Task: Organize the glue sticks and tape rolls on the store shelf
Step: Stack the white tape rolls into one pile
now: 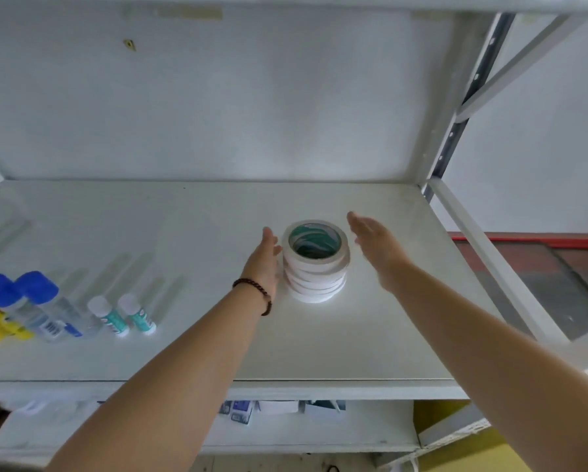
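Stack of white tape rolls [315, 262] stands mid-shelf [190, 233], flanked by left hand [265, 264] touching its side and right hand [376, 248] just beside, fingers straight and together; glue sticks [122, 315] far left.

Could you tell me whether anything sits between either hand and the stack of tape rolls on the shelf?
Nothing visible does. The left hand is already against the left side of the stack of tape rolls, and the right hand has only bare shelf between it and the stack. The glue sticks lie far left.
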